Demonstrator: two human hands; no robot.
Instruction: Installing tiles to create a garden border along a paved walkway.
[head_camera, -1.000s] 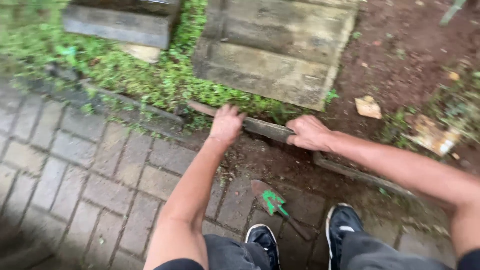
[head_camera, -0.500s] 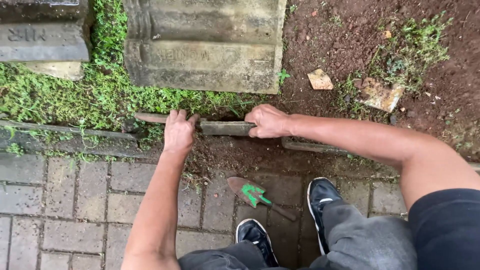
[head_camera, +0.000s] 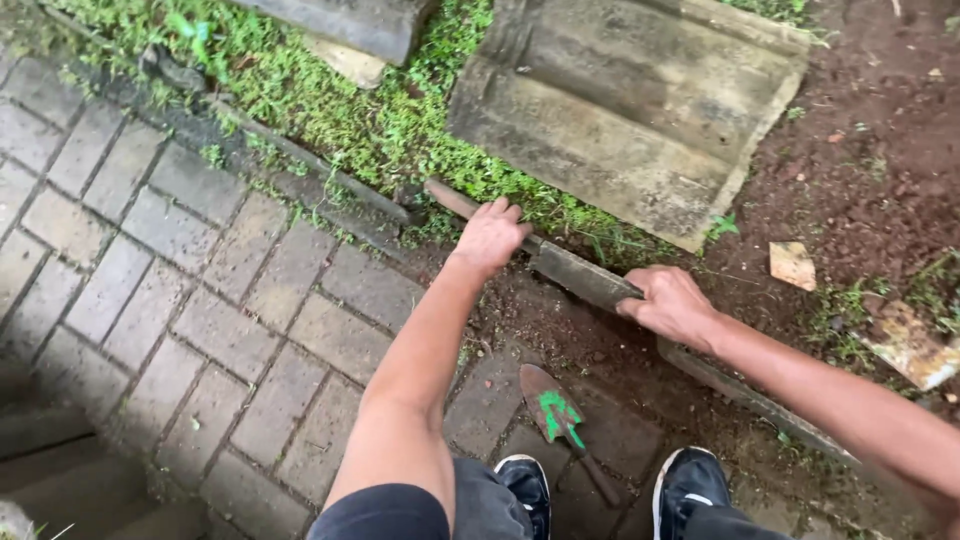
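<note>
A long, narrow grey edging slab (head_camera: 572, 272) stands on its edge along the border between the brick paving and the grass. My left hand (head_camera: 490, 234) grips its top near the reddish left end. My right hand (head_camera: 674, 303) clasps the same slab further right. A small trowel (head_camera: 560, 420) with a rusty blade smeared green lies on the dirty bricks between my hands and my black shoes (head_camera: 690, 488).
Large grey roof tile (head_camera: 640, 110) lies on the grass and soil just beyond the slab; another slab (head_camera: 350, 22) sits at the top. More edging (head_camera: 750, 398) continues right. Brick paving (head_camera: 170, 290) spreads left. Bare soil with tile shards (head_camera: 792, 264) is at right.
The view has swung, so the border now runs diagonally. Both hands keep their grip on the edging slab, and the trowel lies in the same place by my shoes.
</note>
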